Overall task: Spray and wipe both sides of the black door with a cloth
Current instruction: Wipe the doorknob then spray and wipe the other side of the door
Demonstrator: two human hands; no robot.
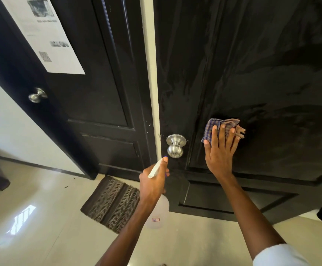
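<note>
Pale floor tiles run up to 2 dark doors with a white frame strip between them. On the right stands the black door [252, 64], its long axis upright, streaked with wet smears. Flat against its middle panel, the right hand [220, 152] presses a checked cloth [223, 127] with straight fingers, right of the knob [175, 144]. Nearer and lower left, the left hand [152, 181] grips a spray bottle [158, 214], nozzle apparently aimed toward the knob. Wiping probably falls to the right hand.
</note>
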